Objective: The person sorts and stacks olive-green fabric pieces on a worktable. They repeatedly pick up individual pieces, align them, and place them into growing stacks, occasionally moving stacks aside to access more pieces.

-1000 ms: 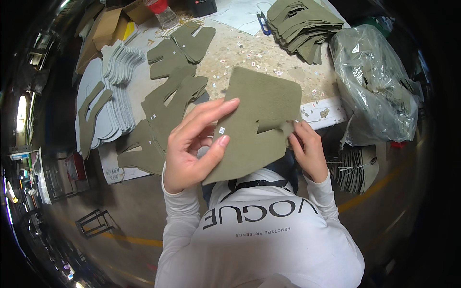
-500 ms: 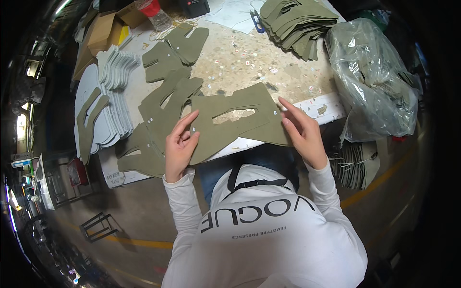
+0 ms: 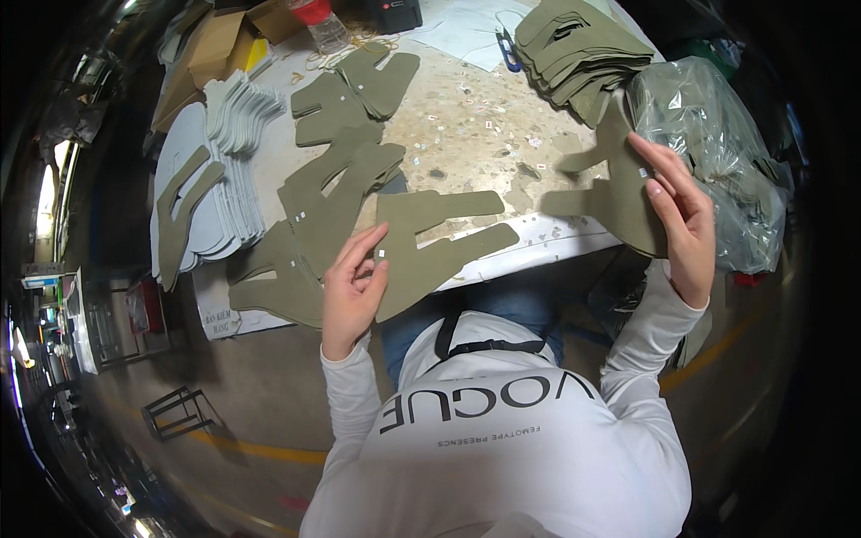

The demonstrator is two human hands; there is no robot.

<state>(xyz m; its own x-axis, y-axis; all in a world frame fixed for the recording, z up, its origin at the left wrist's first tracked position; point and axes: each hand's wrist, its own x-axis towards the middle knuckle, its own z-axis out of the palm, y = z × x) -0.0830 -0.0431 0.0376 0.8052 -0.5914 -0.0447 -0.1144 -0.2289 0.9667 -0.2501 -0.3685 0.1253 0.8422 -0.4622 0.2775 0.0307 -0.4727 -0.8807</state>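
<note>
My left hand (image 3: 354,285) grips the left edge of a flat olive cut piece (image 3: 411,262), whose two prongs point right across the table's near edge. A small white sticker shows on it beside my fingers. To the right, my right hand (image 3: 680,211) holds a second olive cut piece (image 3: 628,211) by its right edge, its two prongs pointing left. That piece is bent and tilted, with a white sticker near my fingertips. The two pieces are apart. Left of my left hand lie overlapping olive pieces (image 3: 309,197), some with stickers.
Pale grey stacked pieces (image 3: 229,193) stand at the left, with an olive piece (image 3: 170,220) on top. A thick olive stack (image 3: 574,54) lies far right beside blue-handled snippers (image 3: 508,52). A clear plastic bag (image 3: 717,170) bulges at the right. Small sticker scraps dot the worn tabletop (image 3: 466,117).
The two olive pieces that overlapped between my hands have come apart. My right hand has moved right and up with one; my left hand keeps the other near the same spot.
</note>
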